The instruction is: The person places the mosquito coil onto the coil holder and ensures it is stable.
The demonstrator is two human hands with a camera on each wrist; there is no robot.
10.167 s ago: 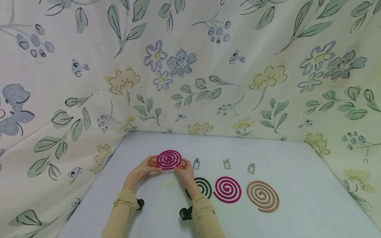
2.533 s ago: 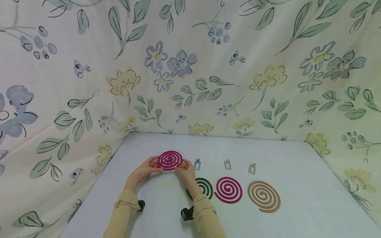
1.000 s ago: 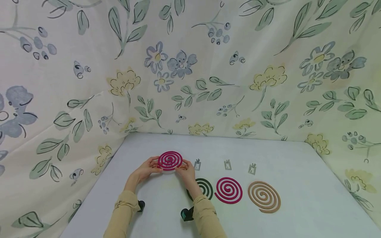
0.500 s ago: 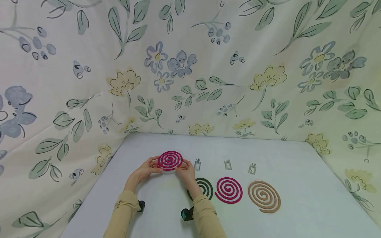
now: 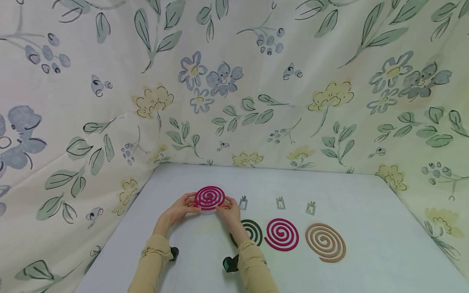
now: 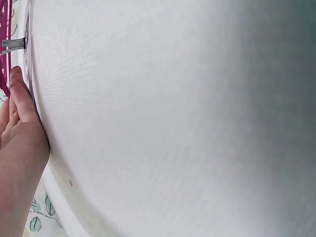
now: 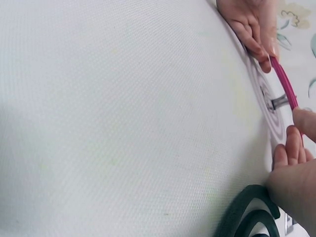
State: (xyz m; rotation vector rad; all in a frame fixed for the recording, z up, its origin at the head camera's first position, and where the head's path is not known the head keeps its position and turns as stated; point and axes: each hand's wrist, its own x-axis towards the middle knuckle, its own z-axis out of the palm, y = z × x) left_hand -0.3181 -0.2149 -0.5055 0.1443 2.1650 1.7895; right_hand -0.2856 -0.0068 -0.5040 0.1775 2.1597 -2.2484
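Note:
Between my two hands is a magenta mosquito coil [image 5: 209, 197], level and raised above the white table. My left hand [image 5: 180, 208] pinches its left rim, thumb at the front and fingers behind. On the opposite rim, my right hand [image 5: 229, 211] pinches it between thumb and fingers. A small metal coil stand [image 7: 280, 101] rises from the table under the coil's middle, and the coil sits right at its top. In the left wrist view the same stand [image 6: 15, 45] shows beside the coil's magenta rings [image 6: 5, 74].
Three flat metal stands [image 5: 280, 203] lie in a row to the right. Nearer me lie a dark green coil [image 5: 260, 235], partly behind my right forearm, another magenta coil [image 5: 281, 233] and a tan coil [image 5: 324, 240]. A floral cloth [image 5: 227, 134] hangs behind the table [image 5: 366, 211].

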